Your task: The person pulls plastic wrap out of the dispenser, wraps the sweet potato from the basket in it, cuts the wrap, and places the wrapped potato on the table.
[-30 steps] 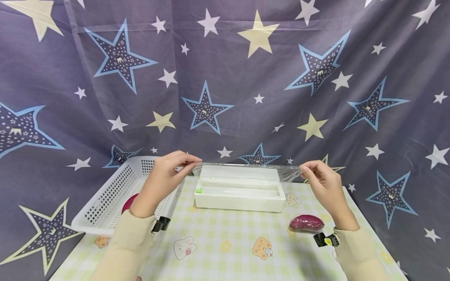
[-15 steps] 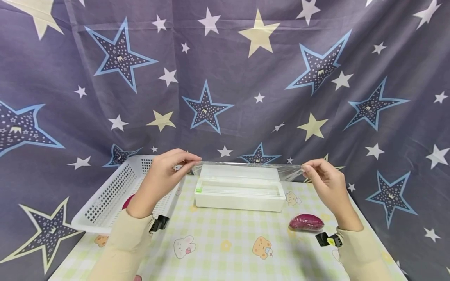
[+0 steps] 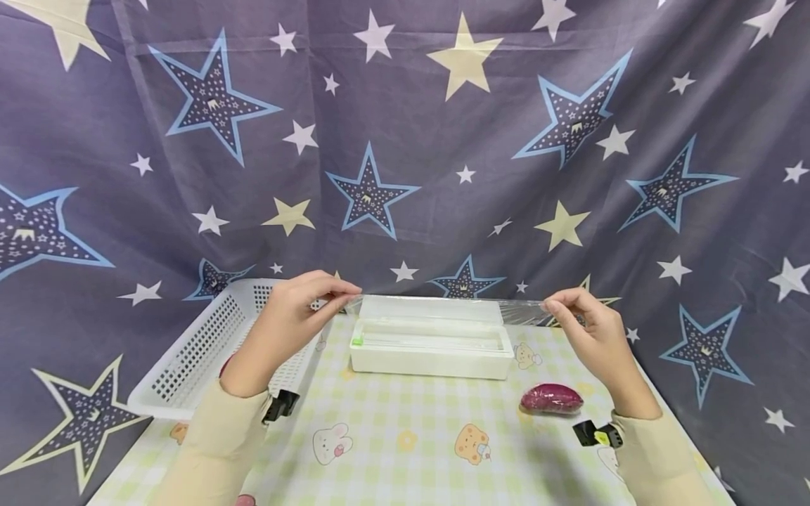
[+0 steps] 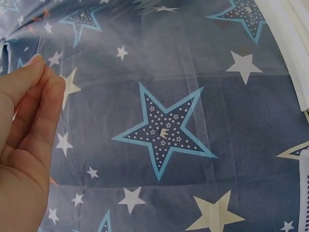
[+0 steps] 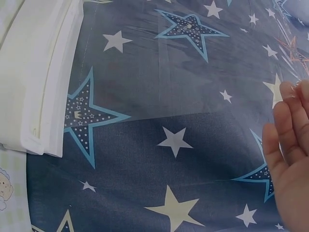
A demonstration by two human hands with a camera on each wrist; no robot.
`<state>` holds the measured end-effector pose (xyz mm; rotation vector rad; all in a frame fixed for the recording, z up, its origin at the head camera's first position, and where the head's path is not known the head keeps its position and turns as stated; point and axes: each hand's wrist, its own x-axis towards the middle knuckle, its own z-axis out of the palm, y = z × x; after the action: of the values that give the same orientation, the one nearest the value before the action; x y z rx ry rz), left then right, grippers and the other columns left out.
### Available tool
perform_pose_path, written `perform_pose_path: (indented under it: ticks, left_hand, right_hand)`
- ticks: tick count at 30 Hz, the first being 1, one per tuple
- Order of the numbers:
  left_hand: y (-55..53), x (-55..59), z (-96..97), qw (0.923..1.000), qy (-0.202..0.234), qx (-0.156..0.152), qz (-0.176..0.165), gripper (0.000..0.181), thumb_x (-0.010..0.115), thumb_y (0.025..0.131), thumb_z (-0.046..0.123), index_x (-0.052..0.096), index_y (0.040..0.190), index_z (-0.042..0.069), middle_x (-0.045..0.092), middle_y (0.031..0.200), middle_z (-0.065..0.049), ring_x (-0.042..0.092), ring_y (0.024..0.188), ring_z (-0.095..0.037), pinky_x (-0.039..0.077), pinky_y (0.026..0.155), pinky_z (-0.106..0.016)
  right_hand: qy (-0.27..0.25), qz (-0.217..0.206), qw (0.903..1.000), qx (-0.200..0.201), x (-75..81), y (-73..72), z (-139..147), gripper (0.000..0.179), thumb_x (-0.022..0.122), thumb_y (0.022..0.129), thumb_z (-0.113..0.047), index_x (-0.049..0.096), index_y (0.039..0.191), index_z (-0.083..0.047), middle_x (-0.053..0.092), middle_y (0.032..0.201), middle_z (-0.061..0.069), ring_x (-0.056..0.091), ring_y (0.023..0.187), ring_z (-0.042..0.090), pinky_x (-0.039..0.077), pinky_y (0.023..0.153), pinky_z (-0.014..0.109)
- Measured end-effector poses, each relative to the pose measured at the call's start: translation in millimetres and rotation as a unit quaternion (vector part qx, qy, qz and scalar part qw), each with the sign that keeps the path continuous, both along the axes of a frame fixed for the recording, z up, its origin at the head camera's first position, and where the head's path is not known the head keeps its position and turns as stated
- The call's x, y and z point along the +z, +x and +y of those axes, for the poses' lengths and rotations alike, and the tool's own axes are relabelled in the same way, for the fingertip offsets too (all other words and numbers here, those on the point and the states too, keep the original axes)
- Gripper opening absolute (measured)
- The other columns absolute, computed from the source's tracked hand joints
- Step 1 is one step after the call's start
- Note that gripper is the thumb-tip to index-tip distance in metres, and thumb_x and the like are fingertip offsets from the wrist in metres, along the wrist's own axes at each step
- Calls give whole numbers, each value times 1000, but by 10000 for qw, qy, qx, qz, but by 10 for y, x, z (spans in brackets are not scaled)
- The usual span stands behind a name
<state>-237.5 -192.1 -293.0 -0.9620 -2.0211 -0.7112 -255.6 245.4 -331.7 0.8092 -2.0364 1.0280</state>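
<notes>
Stretched taut between both hands is a sheet of clear cling film (image 3: 525,311), close above the raised lid of a white cling film dispenser box (image 3: 430,364). My left hand (image 3: 297,314) pinches the film's left corner between thumb and fingertips. At the opposite corner my right hand (image 3: 590,336) pinches it the same way. In the left wrist view the sheet (image 4: 169,48) spreads away from the left hand (image 4: 29,130) toward the box. The right wrist view has the film (image 5: 203,92) beside the right hand (image 5: 294,159), with the long box (image 5: 36,82) at left.
A purple sweet potato (image 3: 552,398), wrapped in shiny film, lies on the checked tablecloth (image 3: 392,414) near the right wrist. At left stands a white perforated basket (image 3: 180,410); my left forearm mostly hides a dark red thing in it. A starry curtain (image 3: 405,126) hangs behind.
Both wrists have drifted slightly outward, the right hand a little to the right, with the film still pinched. The film's top edge sits slightly lower. Box and sweet potato have stayed put.
</notes>
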Motion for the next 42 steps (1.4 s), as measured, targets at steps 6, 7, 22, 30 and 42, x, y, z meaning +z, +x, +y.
perform_pose_path:
  ticks: [6, 7, 22, 30, 42]
  left_hand:
    - [28, -12, -10, 10000, -42, -9, -17, 21, 81, 83, 3, 79, 99, 14, 70, 89, 9, 63, 75, -2, 46, 61, -17]
    - [38, -16, -17, 10000, -72, -16, -22, 20, 81, 83, 3, 79, 99, 15, 70, 89, 10, 63, 75, -2, 46, 60, -18]
    - [158, -184, -75, 9976, -158, -411, -535, 17, 80, 85, 10, 77, 99, 18, 70, 94, 14, 64, 86, -7, 49, 77, -18]
    - [153, -199, -42, 9966, -14, -612, -551, 21, 79, 85, 3, 75, 101, 16, 69, 95, 11, 67, 87, -6, 52, 81, -18]
    - [142, -92, 19, 9984, 134, -503, 203, 15, 77, 88, 7, 75, 101, 14, 71, 94, 6, 66, 83, -9, 53, 78, -18]
  right_hand:
    - [-65, -177, 9994, 287, -14, 23, 12, 14, 62, 95, 9, 67, 100, -2, 70, 94, 4, 64, 89, 5, 48, 76, 13]
    - [-97, -272, 9987, 413, -18, 28, 20, 14, 61, 95, 10, 66, 100, -1, 70, 93, 5, 65, 89, 6, 49, 77, 14]
    - [-208, -1280, 9782, 1623, -118, 87, 79, 16, 51, 97, 15, 60, 102, 3, 65, 85, 13, 68, 80, 15, 53, 76, 18]
    - [-260, -1267, 9793, 1556, -104, 128, 82, 15, 50, 98, 14, 60, 102, 3, 68, 84, 9, 67, 80, 15, 52, 79, 18]
    - [-305, -724, 9907, 1108, -43, 135, 56, 17, 53, 95, 17, 61, 102, 4, 69, 86, 8, 66, 85, 11, 52, 81, 17]
